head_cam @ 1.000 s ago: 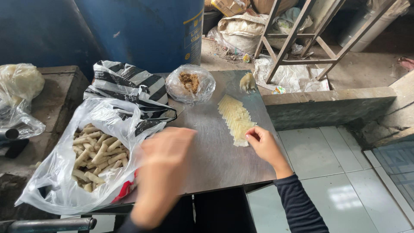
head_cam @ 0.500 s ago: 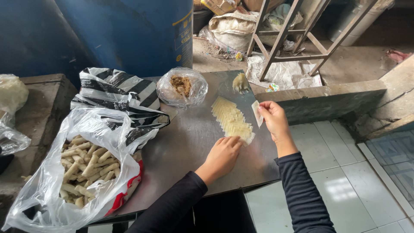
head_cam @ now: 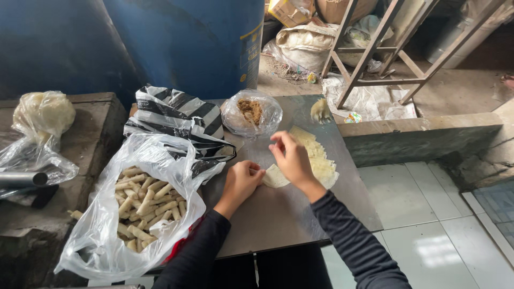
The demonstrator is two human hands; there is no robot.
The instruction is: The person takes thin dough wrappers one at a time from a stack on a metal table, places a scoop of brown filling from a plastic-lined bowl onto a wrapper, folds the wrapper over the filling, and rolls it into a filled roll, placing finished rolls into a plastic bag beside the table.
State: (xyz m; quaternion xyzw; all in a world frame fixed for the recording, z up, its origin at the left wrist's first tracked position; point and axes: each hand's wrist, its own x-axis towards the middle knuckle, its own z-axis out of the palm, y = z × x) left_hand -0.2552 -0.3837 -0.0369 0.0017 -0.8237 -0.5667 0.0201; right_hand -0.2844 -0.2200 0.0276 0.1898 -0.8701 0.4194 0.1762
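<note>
Wrapper sheet [head_cam: 274, 176], pale and thin, lies flat on the grey tabletop [head_cam: 284, 214] between my two hands, just left of the stack of wrappers [head_cam: 320, 160].

Far to the left, a clear bag with a pale lump [head_cam: 43, 115] sits on the dark concrete ledge [head_cam: 91, 139]. Nearer me, the big clear plastic bag of rolled sticks [head_cam: 142, 206] gapes open at the tabletop's left edge, and behind it lies the black-and-white striped bag [head_cam: 176, 120].

My left hand [head_cam: 242, 182] comes in from below, forearm in a dark sleeve angled up and to the right, knuckles up. Its fingers [head_cam: 256, 170] are curled together, pinching the left edge of the wrapper sheet against the tabletop.

Behind the hands, a small clear bag of brown filling [head_cam: 251, 112] rests near the tabletop's far edge.

My right hand [head_cam: 292, 158] reaches in from the lower right, wrist bent, palm down over the sheet and the near end of the stack. Its fingers [head_cam: 279, 143] are bent and drawn close together with the tips toward the sheet's upper edge; I cannot tell whether they grip it or only touch it.

Further right, a small pale lump [head_cam: 320, 111] sits at the tabletop's far corner.
</note>
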